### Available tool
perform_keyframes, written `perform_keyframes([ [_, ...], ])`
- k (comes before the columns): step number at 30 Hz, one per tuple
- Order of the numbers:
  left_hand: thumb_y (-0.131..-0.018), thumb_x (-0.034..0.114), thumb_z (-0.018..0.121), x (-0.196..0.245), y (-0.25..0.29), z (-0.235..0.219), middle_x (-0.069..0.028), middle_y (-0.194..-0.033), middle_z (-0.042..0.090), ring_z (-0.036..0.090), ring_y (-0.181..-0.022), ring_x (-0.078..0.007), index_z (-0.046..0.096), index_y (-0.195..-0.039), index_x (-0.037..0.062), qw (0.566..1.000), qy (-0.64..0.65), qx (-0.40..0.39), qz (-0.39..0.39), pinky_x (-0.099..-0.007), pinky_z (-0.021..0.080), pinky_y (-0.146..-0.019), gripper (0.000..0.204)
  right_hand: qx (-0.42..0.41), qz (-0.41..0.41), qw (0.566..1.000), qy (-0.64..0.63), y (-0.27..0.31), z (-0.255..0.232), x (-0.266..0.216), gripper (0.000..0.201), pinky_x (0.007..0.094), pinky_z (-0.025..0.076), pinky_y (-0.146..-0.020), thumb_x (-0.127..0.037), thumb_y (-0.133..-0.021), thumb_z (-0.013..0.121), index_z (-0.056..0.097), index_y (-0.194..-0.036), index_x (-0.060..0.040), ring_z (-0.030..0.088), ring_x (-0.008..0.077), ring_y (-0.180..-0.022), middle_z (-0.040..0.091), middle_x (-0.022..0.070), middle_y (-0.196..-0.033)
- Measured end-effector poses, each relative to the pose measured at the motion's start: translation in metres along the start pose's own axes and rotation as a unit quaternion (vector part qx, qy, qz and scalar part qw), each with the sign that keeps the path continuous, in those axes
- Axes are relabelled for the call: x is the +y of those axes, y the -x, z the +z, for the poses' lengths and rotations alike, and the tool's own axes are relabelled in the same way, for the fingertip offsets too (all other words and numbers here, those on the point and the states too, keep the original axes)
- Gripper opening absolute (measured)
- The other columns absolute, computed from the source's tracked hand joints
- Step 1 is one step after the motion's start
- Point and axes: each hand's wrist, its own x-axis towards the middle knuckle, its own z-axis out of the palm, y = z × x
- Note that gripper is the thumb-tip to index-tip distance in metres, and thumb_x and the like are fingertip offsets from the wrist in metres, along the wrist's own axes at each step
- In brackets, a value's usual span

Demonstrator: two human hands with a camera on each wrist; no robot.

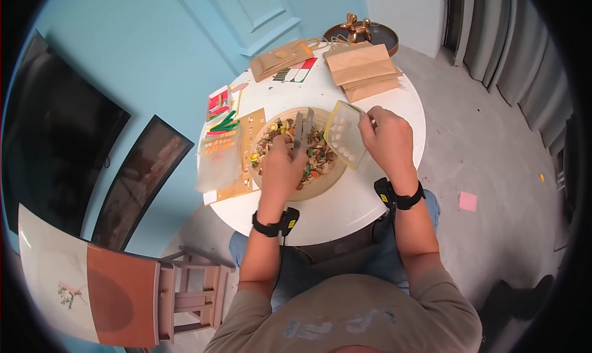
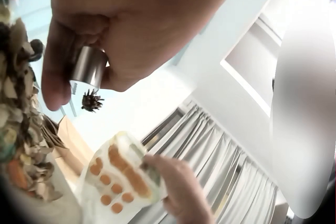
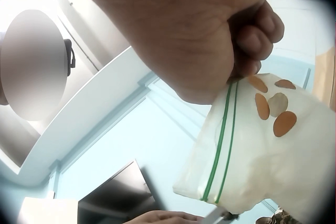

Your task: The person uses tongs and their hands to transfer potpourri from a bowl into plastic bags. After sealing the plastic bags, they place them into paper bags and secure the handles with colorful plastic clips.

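My left hand (image 1: 283,171) grips metal tongs (image 1: 298,132) over a round, shallow wooden bowl (image 1: 303,195). The bowl holds a mix of dried plant pieces (image 1: 317,158) in brown, cream, green and orange. In the left wrist view, a small dark spiky dried piece (image 2: 92,101) shows at the end of the tongs. My right hand (image 1: 391,142) pinches a translucent zip bag (image 1: 344,137) by its top edge, beside the bowl's right side. The right wrist view shows the bag's green zip strips (image 3: 218,145) and orange oval spots. Its fingers are curled over the bag's corner.
Brown paper bags (image 1: 362,69) and a stack of kraft packets (image 1: 282,59) lie at the back of the white round table (image 1: 345,220). Coloured strips (image 1: 223,123) and a flat translucent bag (image 1: 219,168) lie left of the bowl. A tray (image 1: 385,38) with a balloon-dog figure stands behind.
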Motion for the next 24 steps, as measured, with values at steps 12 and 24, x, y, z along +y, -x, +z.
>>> perform_keyframes([
  [12, -0.113, 0.018, 0.053, -0.028, -0.012, -0.092, -0.0072, -0.081, 0.061, 0.050, -0.062, -0.0154, 0.066, -0.133, -0.0086, 0.831, 0.528, 0.007, -0.174, -0.0292, 0.044, -0.057, 0.036, -0.025, 0.011, 0.999, -0.018, -0.001, 0.005, -0.002, 0.026, 0.0489, 0.061, -0.071, -0.020, -0.103, 0.075, 0.079, -0.091, 0.0020, 0.076, 0.0421, -0.074, 0.079, 0.0220, -0.084],
  [24, -0.105, 0.022, 0.083, -0.069, -0.013, -0.059, -0.0206, -0.102, 0.070, 0.070, -0.090, -0.0351, 0.075, -0.116, -0.0045, 0.999, 0.044, -0.001, 0.015, -0.0422, 0.056, -0.075, 0.030, -0.037, -0.026, 0.999, -0.016, 0.002, 0.021, -0.004, 0.026, 0.0503, 0.060, -0.069, -0.019, -0.104, 0.073, 0.076, -0.088, 0.0012, 0.075, 0.0414, -0.072, 0.076, 0.0212, -0.081],
])
